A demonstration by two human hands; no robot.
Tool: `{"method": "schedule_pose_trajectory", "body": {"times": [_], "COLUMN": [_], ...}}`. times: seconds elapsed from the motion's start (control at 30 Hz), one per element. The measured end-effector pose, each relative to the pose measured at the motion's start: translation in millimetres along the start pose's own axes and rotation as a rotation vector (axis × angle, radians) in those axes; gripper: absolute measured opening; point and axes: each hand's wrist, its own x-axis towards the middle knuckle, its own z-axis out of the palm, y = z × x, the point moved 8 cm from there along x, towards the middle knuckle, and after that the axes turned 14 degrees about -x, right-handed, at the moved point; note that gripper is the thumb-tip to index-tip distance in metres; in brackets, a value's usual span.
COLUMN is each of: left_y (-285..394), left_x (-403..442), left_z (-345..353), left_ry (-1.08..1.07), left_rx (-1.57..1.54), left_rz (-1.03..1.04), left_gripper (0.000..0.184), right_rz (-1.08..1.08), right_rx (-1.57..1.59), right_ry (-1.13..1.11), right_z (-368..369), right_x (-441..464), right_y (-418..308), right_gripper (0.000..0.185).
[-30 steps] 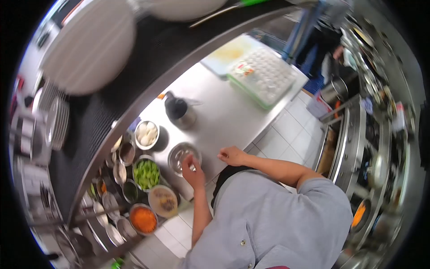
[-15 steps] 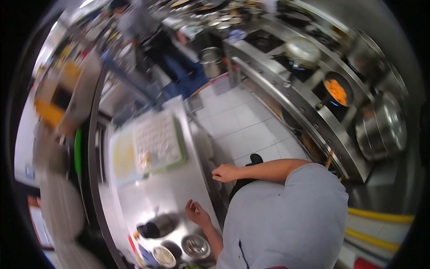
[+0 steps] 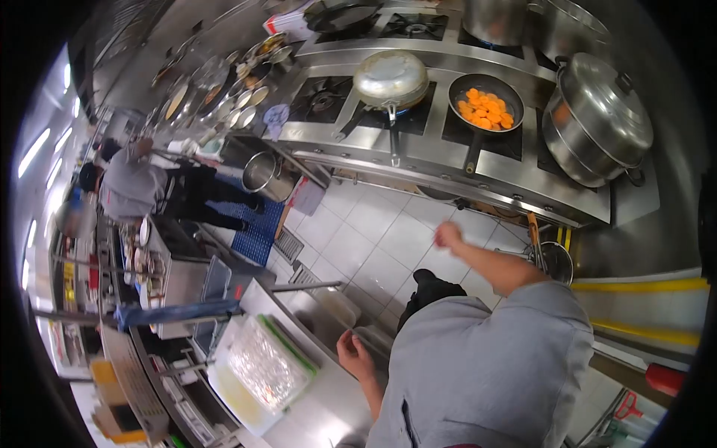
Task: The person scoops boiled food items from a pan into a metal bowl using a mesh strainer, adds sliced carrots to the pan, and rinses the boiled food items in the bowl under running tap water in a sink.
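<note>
My left hand (image 3: 357,355) is beside the edge of the steel counter, fingers loosely bent and apart, with nothing in it. Out over the tiled floor, in front of the stove, my right hand (image 3: 449,237) looks curled closed and slightly blurred; no object shows in it. A dark frying pan (image 3: 472,143) on the stove holds orange carrot slices (image 3: 489,110). To its left, a domed metal lid (image 3: 390,75) covers another pan, with a bit of blue flame below. A large lidded steamer pot (image 3: 590,123) stands to the right.
On the steel counter (image 3: 314,407), a film-covered tray (image 3: 269,362) lies by a white board. A co-worker (image 3: 134,183) stands on a blue mat (image 3: 258,231) at far left. A steel stockpot (image 3: 267,177) sits on the floor near the stove's end.
My view has swung toward the stove, bringing the carrots and pots nearer the middle. My right hand has moved out toward the stove front. The counter has shifted down in view.
</note>
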Motion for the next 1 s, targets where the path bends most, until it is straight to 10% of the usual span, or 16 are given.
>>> {"method": "schedule_pose_trajectory", "body": {"times": [0.13, 0.27, 1.0], "left_y": [-13.9, -6.2, -41.9], "left_x": [39.6, 81.3, 182.7], "left_z": [57.4, 123.7, 212.0], "left_ry": [-0.149, -0.499, -1.01], "left_rx": [-0.046, 0.014, 0.085], "left_rz": [0.001, -0.059, 0.002], "left_gripper": [0.02, 0.022, 0.02], "right_rz": [-0.144, -0.171, -0.117], "right_rx": [0.938, 0.638, 0.289], "right_ry": [0.097, 0.244, 0.364], "right_z": [-98.0, -108.0, -115.7], "right_x": [-71.4, -9.4, -41.6], "right_y": [-221.7, -221.9, -208.9], "right_gripper": [0.057, 0.02, 0.031]}}
